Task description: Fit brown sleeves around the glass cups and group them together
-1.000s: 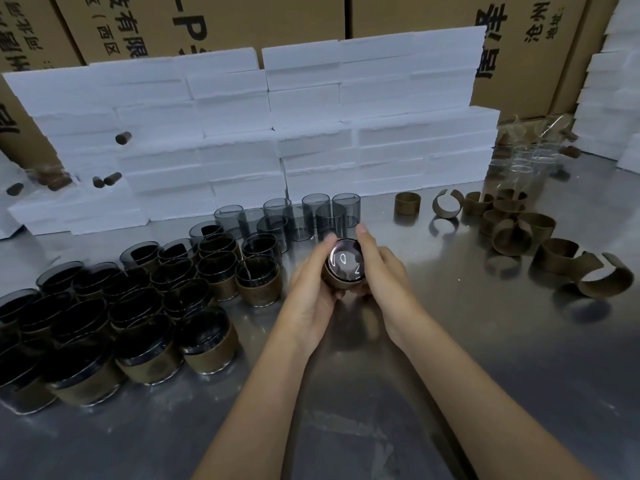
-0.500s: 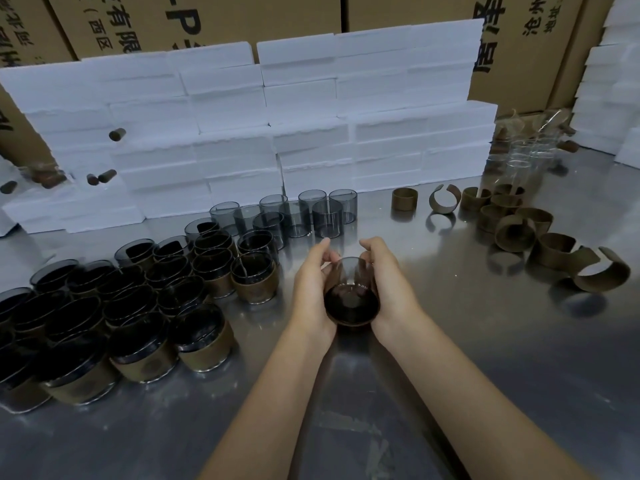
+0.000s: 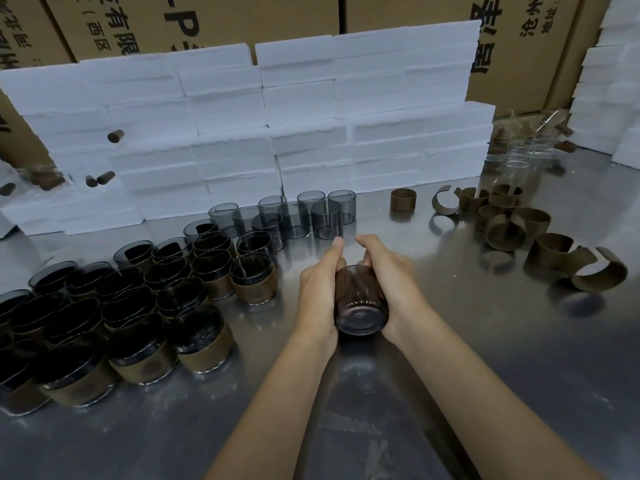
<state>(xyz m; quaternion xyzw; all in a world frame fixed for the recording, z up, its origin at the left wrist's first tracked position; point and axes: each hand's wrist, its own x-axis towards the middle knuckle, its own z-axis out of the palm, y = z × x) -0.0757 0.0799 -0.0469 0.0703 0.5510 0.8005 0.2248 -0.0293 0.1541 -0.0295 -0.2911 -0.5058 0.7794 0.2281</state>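
A smoky glass cup (image 3: 360,306) with a brown sleeve round it lies tilted between both hands, its base toward me. My left hand (image 3: 320,289) grips its left side and my right hand (image 3: 388,285) grips its right side, just above the steel table (image 3: 485,358). A large group of sleeved cups (image 3: 145,313) stands at the left. Several bare smoky cups (image 3: 298,213) stand behind my hands. Loose brown sleeves (image 3: 512,226) lie scattered at the right.
White foam blocks (image 3: 277,126) are stacked along the table's back, with cardboard boxes (image 3: 519,46) behind them. Clear glass cups (image 3: 519,157) stand at the back right. More foam (image 3: 616,98) is piled at the far right edge.
The cup has turned over in my hands, from its mouth facing me to its base facing me, and both hands have drawn it closer and lower.
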